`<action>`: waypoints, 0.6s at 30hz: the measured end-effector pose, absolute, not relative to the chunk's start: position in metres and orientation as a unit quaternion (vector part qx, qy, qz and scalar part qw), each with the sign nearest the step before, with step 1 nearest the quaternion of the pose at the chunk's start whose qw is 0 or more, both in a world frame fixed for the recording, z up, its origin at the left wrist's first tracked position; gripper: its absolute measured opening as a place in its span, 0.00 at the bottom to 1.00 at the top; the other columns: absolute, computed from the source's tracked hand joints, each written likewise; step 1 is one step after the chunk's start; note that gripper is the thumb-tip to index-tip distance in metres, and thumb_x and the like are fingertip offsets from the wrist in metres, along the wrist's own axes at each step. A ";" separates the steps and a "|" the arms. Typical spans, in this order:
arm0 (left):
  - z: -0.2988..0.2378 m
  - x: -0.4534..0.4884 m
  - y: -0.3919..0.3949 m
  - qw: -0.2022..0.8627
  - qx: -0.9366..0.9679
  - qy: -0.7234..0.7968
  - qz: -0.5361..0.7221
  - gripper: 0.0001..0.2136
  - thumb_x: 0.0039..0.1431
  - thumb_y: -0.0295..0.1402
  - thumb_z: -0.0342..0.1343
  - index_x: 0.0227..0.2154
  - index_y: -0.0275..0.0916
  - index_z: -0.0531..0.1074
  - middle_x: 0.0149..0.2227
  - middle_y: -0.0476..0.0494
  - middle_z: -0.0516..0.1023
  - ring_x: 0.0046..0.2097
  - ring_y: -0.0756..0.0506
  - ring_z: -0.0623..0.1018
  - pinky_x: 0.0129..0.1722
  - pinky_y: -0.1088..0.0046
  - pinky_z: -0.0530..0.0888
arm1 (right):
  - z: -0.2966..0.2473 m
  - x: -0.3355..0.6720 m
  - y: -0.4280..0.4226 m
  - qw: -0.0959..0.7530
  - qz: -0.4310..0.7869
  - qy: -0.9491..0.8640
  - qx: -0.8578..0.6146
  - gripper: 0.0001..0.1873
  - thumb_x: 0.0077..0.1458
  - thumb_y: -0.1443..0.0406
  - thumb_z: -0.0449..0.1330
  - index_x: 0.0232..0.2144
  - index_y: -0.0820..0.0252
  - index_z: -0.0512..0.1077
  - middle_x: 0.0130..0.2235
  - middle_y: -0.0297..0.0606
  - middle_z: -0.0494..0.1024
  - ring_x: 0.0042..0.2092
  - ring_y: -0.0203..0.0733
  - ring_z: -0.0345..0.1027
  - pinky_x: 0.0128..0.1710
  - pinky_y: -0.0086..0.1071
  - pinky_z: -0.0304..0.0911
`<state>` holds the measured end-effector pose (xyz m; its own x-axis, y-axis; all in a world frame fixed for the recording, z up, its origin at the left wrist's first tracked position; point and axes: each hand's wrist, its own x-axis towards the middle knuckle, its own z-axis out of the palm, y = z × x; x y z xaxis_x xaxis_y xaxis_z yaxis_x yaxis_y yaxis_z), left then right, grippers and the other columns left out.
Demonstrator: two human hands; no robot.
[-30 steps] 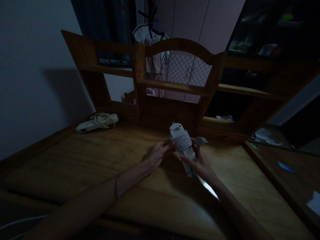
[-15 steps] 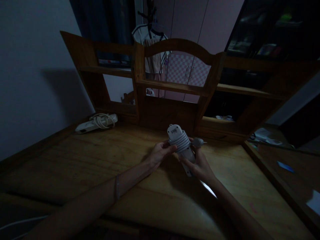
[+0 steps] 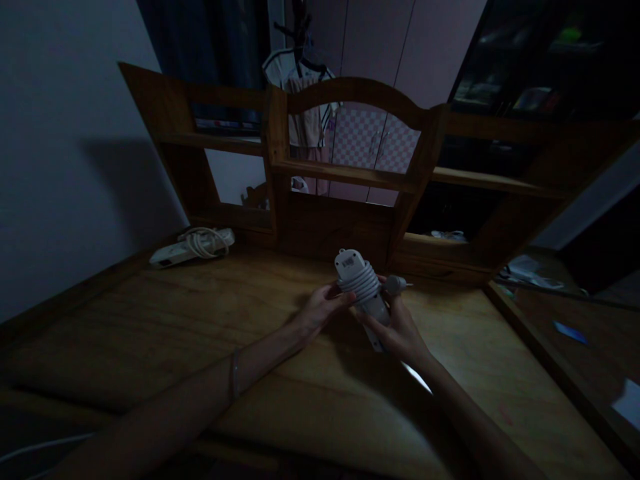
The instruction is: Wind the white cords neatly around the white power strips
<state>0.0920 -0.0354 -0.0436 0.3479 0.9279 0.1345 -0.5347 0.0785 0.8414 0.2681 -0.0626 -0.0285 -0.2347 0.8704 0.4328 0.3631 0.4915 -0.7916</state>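
Between my two hands is a white power strip point(image 3: 351, 265), tilted above the desk, its labelled back facing me. Its grey-white cord point(image 3: 361, 285) is wound in several turns around the body. My left hand point(image 3: 323, 308) grips the strip's left side, thumb against the wound cord. Around the lower part of the strip closes my right hand point(image 3: 400, 327). The plug point(image 3: 397, 285) sticks out to the right, just above the right hand's fingers, pins pointing right. Some of the fingers are hidden behind the strip.
A second power strip point(image 3: 175, 253) with its cord wrapped round it lies at the desk's back left, by the wall. The wooden desk point(image 3: 240, 313) carries a shelf unit point(image 3: 340, 175) along its back. On the lower surface at right lie a blue card point(image 3: 570, 332) and a paper point(image 3: 629, 403).
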 end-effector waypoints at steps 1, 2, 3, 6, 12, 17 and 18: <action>-0.044 0.093 -0.036 0.694 0.435 0.230 0.526 0.24 0.47 0.34 0.67 0.48 0.33 0.72 0.51 0.34 0.74 0.53 0.38 0.73 0.56 0.61 0.64 | -0.028 0.268 -0.063 0.452 0.275 -0.737 -0.421 0.41 0.55 0.60 0.61 0.63 0.52 0.44 0.57 0.42 0.65 0.57 0.50 0.61 0.56 0.46 0.58; -0.045 0.093 -0.036 0.689 0.440 0.234 0.527 0.25 0.45 0.33 0.68 0.48 0.34 0.72 0.51 0.34 0.74 0.53 0.38 0.72 0.56 0.61 0.64 | -0.028 0.269 -0.063 0.450 0.269 -0.740 -0.421 0.40 0.55 0.60 0.61 0.63 0.52 0.45 0.57 0.42 0.65 0.56 0.50 0.61 0.56 0.45 0.59; -0.046 0.094 -0.036 0.683 0.447 0.240 0.525 0.26 0.44 0.33 0.68 0.48 0.34 0.71 0.52 0.34 0.73 0.54 0.37 0.72 0.56 0.60 0.64 | -0.027 0.269 -0.063 0.449 0.262 -0.744 -0.419 0.39 0.55 0.60 0.61 0.63 0.52 0.45 0.57 0.42 0.65 0.56 0.50 0.62 0.55 0.45 0.59; -0.046 0.093 -0.037 0.664 0.469 0.265 0.519 0.26 0.45 0.33 0.68 0.48 0.34 0.70 0.52 0.33 0.73 0.54 0.37 0.72 0.55 0.60 0.65 | -0.027 0.269 -0.063 0.441 0.246 -0.758 -0.412 0.38 0.55 0.60 0.61 0.63 0.53 0.47 0.56 0.42 0.66 0.55 0.50 0.63 0.54 0.43 0.61; -0.041 0.092 -0.039 0.631 0.479 0.326 0.516 0.27 0.44 0.35 0.69 0.48 0.35 0.70 0.50 0.35 0.75 0.52 0.38 0.74 0.54 0.61 0.67 | -0.027 0.269 -0.064 0.433 0.251 -0.756 -0.422 0.37 0.54 0.62 0.61 0.62 0.55 0.49 0.55 0.42 0.67 0.53 0.49 0.64 0.52 0.42 0.62; -0.036 0.091 -0.041 0.631 0.484 0.326 0.512 0.28 0.44 0.34 0.68 0.49 0.35 0.68 0.51 0.35 0.74 0.52 0.39 0.73 0.54 0.62 0.67 | -0.026 0.268 -0.066 0.440 0.264 -0.759 -0.402 0.38 0.54 0.62 0.61 0.62 0.55 0.48 0.56 0.42 0.66 0.55 0.48 0.62 0.54 0.41 0.60; -0.035 0.091 -0.041 0.632 0.484 0.323 0.511 0.28 0.44 0.34 0.68 0.50 0.35 0.68 0.51 0.35 0.74 0.53 0.39 0.73 0.54 0.62 0.67 | -0.026 0.268 -0.066 0.440 0.266 -0.759 -0.400 0.38 0.54 0.62 0.61 0.62 0.55 0.48 0.56 0.42 0.66 0.55 0.48 0.62 0.54 0.41 0.60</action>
